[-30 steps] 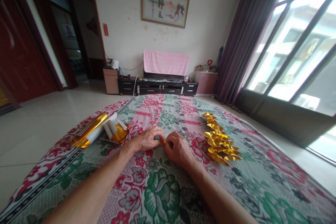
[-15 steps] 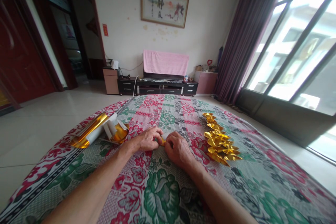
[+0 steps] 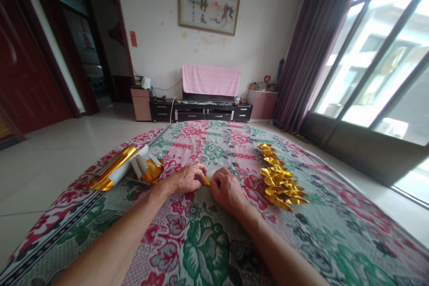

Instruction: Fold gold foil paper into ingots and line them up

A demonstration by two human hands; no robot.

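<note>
Between my two hands, low over the table, is a small piece of gold foil paper (image 3: 207, 181) with a white edge showing behind it. My left hand (image 3: 190, 178) pinches it from the left, fingers bent. My right hand (image 3: 226, 187) is curled closed on its right end. Most of the paper is hidden by my fingers. Right of my hands, folded gold paper pieces (image 3: 279, 178) stand in an overlapping row. On the left lie a curled stack of gold and white paper sheets (image 3: 117, 167) and a smaller bundle of gold and white paper (image 3: 149, 169).
A flowered tablecloth (image 3: 206, 250) covers the round table. Beyond it stand a low black cabinet (image 3: 191, 111) and a screen-like object under a pink cloth (image 3: 211, 79). A purple curtain (image 3: 301, 53) and a window are to the right.
Both hands stay in the same place on the gold paper, with the fingers shifting only slightly. The view has moved a little.
</note>
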